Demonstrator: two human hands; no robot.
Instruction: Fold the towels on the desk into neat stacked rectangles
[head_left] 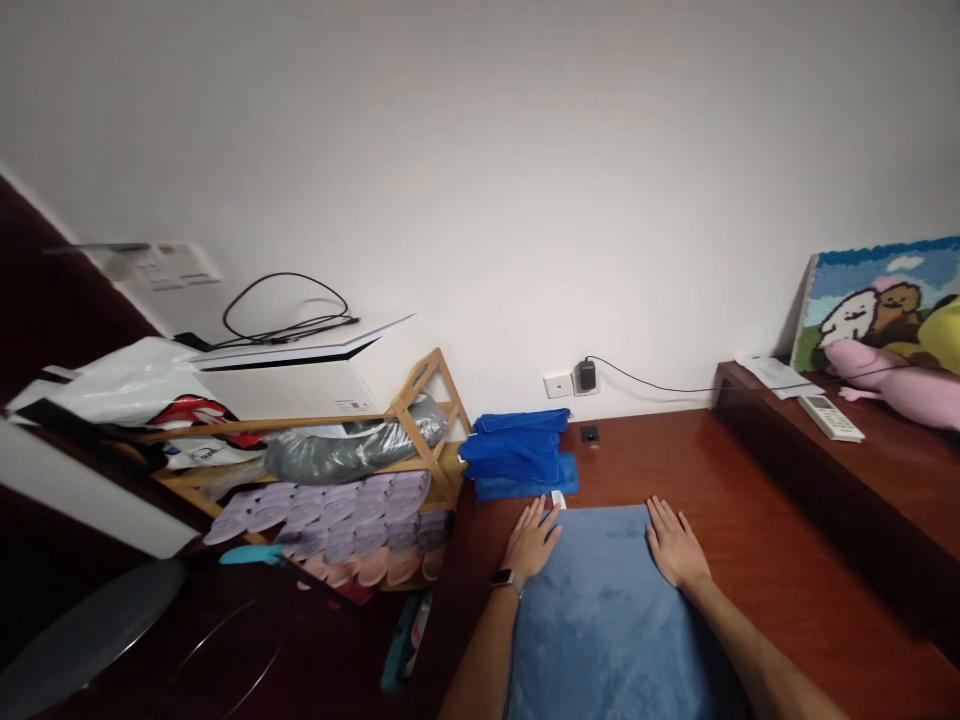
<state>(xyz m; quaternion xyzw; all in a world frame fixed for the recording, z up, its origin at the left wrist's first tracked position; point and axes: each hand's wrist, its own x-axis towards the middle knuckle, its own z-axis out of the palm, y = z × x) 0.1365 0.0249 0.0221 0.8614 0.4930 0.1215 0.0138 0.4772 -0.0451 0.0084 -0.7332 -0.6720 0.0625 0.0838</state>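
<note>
A grey-blue cloth, which looks like a towel, lies spread flat on the brown wooden desk. My left hand rests flat at its far left corner, fingers stretched out, with a watch on the wrist. At the far right corner, my right hand lies palm down with its fingers extended, partly on the cloth's edge. A small white tag shows at the far edge by my left fingertips. Just beyond it sits a pile of folded bright blue cloths. The cloth's near end runs out of view.
Left of the desk stands a wooden rack with a white box, a plastic-wrapped grey roll and rows of slippers. A raised ledge on the right bears a remote, a pink plush toy and a picture. A charger is plugged into the wall.
</note>
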